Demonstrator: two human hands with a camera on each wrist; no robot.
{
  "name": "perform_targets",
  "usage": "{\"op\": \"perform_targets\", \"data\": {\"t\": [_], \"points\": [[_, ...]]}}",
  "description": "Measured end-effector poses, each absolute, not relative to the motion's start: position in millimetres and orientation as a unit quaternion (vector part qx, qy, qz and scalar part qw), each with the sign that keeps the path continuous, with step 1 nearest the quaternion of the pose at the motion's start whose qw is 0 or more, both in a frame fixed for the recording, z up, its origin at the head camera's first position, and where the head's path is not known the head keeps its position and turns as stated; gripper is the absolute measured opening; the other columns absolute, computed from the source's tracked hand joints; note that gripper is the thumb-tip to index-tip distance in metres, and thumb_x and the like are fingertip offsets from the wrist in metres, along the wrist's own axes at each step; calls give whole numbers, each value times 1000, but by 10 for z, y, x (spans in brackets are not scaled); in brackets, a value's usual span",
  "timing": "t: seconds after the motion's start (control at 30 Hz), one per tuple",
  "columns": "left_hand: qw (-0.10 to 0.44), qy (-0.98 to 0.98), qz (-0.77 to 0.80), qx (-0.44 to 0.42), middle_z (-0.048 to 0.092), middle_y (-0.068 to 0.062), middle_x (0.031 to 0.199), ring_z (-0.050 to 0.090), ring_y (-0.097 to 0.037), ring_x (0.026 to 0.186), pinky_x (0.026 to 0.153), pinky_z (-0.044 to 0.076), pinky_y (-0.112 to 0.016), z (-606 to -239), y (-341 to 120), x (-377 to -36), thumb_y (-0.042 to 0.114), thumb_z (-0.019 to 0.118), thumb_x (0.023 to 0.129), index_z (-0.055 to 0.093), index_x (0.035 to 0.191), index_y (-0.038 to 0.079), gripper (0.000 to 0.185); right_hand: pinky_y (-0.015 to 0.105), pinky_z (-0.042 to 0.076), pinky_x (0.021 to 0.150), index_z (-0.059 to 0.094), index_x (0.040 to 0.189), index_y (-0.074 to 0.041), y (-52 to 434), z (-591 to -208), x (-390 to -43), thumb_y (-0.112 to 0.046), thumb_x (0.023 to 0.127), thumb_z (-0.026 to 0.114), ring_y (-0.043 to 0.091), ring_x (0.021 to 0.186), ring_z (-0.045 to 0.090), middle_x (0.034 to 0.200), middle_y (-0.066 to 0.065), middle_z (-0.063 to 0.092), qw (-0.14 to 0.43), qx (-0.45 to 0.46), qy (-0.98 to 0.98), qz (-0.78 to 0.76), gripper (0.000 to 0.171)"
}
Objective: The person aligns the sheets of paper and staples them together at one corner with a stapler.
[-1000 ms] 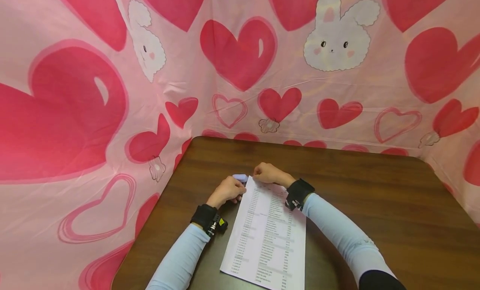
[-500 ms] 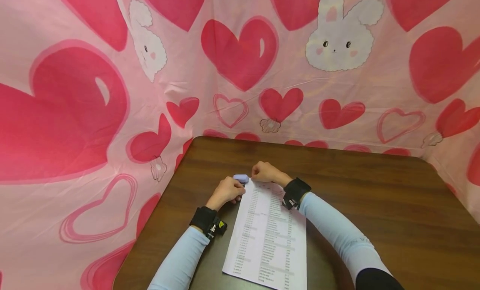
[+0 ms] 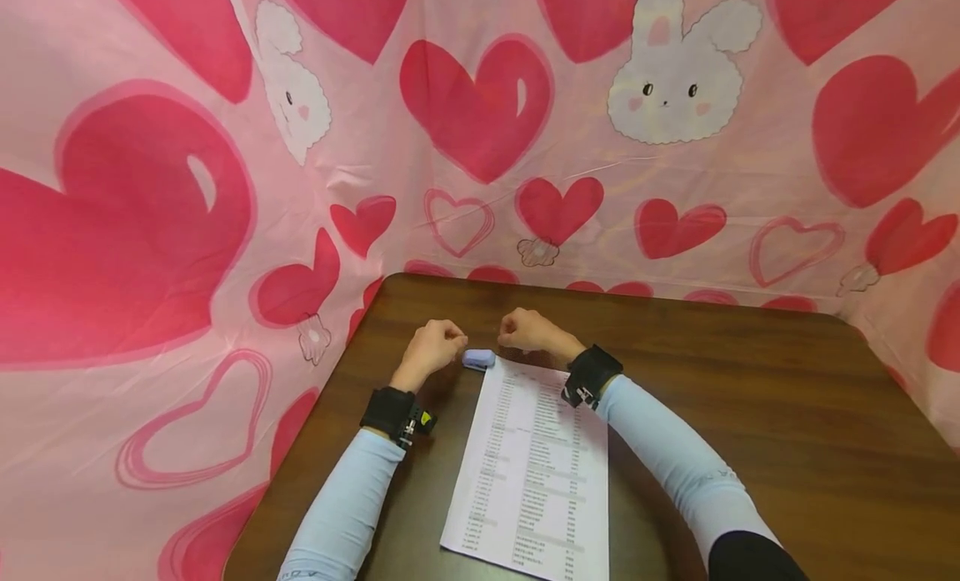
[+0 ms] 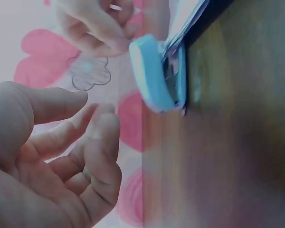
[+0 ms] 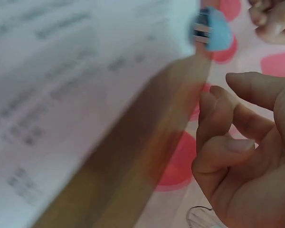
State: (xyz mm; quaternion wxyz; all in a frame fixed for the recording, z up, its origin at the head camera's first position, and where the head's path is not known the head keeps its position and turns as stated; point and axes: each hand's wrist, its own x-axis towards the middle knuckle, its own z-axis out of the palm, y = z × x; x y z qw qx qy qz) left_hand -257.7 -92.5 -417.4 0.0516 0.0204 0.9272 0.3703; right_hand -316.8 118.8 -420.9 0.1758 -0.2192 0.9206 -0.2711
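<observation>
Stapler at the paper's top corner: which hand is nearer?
Left, narrowly. The left hand hovers just to the left of the small blue stapler; the right hand is up and to its right, above the paper. Neither touches it.

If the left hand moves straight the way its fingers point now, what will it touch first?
Probably the stapler: the left hand hangs beside it, its loosely curled fingers turned toward it, with only bare table between. Height is hard to judge.
</observation>
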Motion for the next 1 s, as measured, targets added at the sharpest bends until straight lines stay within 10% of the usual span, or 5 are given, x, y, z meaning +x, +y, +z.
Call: {"op": "perform_targets", "data": {"t": [1.0], "points": [[153,941,298,53,65,-4,90,59,-21,77,63,42,-31,-4325,-787,-2788,43,67,90,68,104,12,34,23,35,44,67,90,-5,1142,-4227,-3195,-28,95,64,13,48,44,63,-1,49,280,-238,889,-273,24]]}}
